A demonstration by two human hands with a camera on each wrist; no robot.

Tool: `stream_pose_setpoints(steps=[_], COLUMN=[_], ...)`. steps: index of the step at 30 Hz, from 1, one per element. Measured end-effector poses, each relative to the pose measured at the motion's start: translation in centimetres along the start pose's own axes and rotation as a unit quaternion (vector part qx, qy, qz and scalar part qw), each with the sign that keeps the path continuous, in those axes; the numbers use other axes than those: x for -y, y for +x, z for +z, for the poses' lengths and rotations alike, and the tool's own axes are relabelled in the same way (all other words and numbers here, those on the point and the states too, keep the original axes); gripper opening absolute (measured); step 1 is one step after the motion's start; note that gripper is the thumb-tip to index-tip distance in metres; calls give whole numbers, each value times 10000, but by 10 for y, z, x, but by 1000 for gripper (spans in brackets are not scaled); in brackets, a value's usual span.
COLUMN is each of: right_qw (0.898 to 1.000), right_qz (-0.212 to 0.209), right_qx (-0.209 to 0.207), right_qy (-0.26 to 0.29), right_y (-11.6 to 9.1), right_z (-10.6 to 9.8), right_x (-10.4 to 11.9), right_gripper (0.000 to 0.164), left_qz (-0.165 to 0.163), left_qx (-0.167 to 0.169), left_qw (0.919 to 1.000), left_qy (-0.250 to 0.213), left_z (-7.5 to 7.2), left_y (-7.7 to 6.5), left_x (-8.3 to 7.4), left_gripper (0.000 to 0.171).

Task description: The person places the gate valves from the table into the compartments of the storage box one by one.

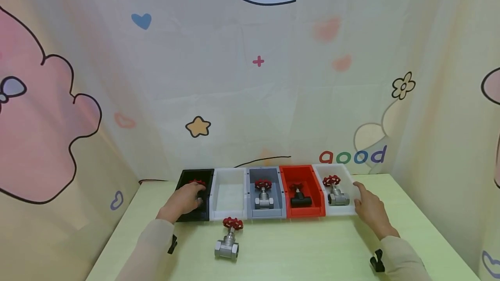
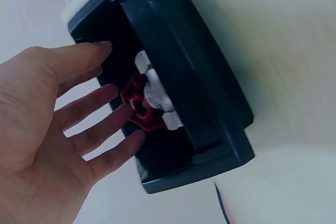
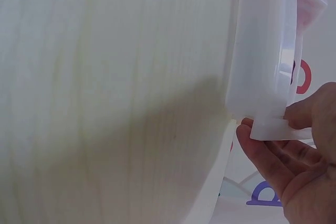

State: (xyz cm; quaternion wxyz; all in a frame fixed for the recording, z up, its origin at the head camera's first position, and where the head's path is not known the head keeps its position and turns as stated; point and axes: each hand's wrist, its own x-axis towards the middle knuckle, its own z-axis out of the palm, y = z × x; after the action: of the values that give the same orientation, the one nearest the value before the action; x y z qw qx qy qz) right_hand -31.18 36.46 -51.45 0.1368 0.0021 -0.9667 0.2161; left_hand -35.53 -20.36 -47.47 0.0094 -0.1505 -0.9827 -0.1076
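My left hand point(image 1: 186, 201) reaches over the black bin point(image 1: 195, 217) at the left end of the row. Its fingers are loosely spread beside the red handwheel point(image 2: 139, 103) of a valve with a silvery body point(image 2: 156, 90) inside that bin. In the head view the hand covers most of this valve. At the other end, my right hand point(image 1: 371, 209) pinches the outer wall of the white bin point(image 3: 270, 124), thumb on the rim and fingers outside. That bin holds a silver valve point(image 1: 337, 197) with a red wheel.
Between them stand a second white bin point(image 1: 229, 217), a grey bin point(image 1: 267, 215) with a silver valve point(image 1: 264, 202), and a red bin point(image 1: 306, 212) with a black valve point(image 1: 300, 200). Another silver valve point(image 1: 227, 247) lies on the table point(image 1: 297, 250) in front. A printed curtain point(image 1: 242, 99) hangs behind.
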Motion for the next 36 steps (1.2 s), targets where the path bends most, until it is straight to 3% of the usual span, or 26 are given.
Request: stream_pose_setpoints(steps=[10,25,36], right_qw=[10000,10000,10000], right_qz=[-3,33,-42], right_qx=[-18,28,-57], right_qy=[3,-36,-49], right_y=[-2,-1,-1], right_z=[-3,-2,-2], right_x=[3,2,3], right_gripper=[54,55,54], left_qz=[-51,127,564], left_qx=[-40,-592,-1039], left_qw=[10000,9982,9929], left_qy=[-34,12,124], left_z=[-12,-31,-41], left_y=[-11,-35,-54], left_x=[-8,-19,-33], left_gripper=[51,61,60])
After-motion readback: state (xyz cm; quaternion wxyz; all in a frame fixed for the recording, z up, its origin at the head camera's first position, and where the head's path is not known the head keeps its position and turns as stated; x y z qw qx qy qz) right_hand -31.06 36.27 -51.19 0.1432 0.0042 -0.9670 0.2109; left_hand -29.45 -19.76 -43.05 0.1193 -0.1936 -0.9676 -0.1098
